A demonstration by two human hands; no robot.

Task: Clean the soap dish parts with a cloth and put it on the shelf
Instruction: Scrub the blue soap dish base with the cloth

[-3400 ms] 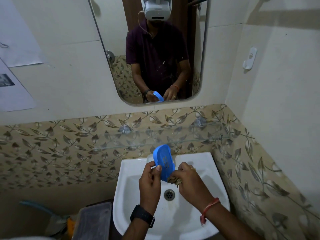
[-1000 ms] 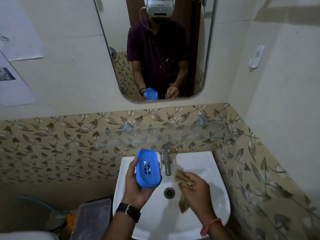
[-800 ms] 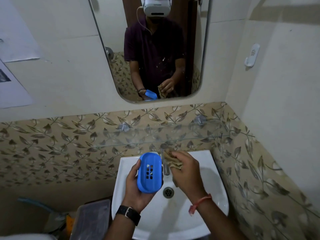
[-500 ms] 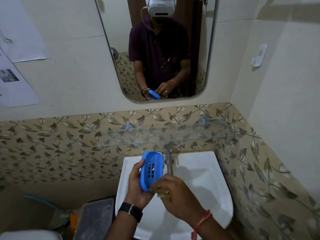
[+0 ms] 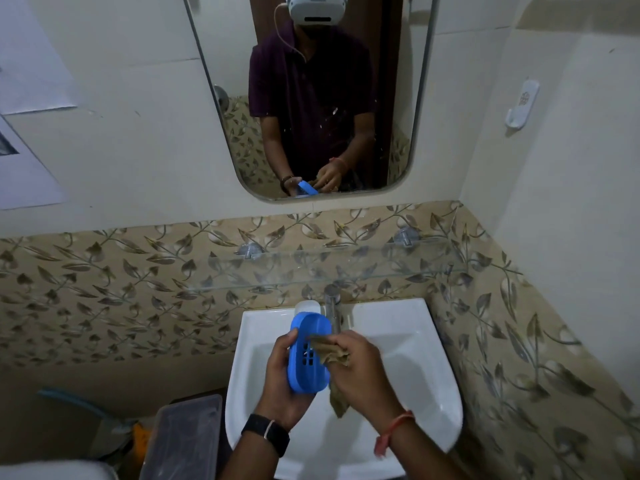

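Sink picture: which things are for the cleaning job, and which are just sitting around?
For the job: blue soap dish part in the left hand; cloth in the right hand; glass shelf.

Just around: sink, tap, mirror, wall hook, plastic box.

There is one view only, from the person's head. It looks forward and down, close over the sink (image 5: 398, 317), and faces the far wall with the mirror (image 5: 398, 98) and glass shelf (image 5: 346, 268).

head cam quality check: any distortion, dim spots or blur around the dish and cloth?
Head view: wide-angle bend bows the mirror edges; bottom left under the sink falls dim; blue soap dish stays sharp with slots readable; brown cloth is soft, shadowed under the right hand.
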